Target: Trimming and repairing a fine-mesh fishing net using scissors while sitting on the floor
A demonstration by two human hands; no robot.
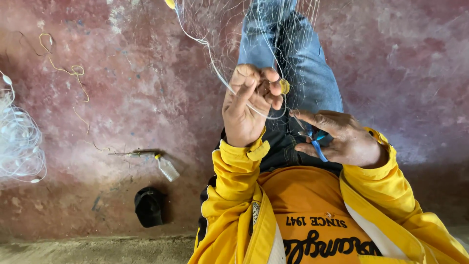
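A worn reddish concrete floor [122, 98] lies under the seated person, whose left hand [249, 105] has its fingers [268, 88] curled round the pale cord and fine mesh of a fishing net [215, 29], beside a small yellow float [285, 86]. The right hand [342, 139], over the blue-jeaned leg [303, 63], grips blue-handled scissors [316, 144]. Well off to the left lie a small plastic bottle [167, 168], a black cap [149, 207] and a bundle of pale netting [19, 142].

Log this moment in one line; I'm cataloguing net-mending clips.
left hand: pinching fishing net line and yellow float | right hand: holding blue scissors | floor: plastic bottle, black cap
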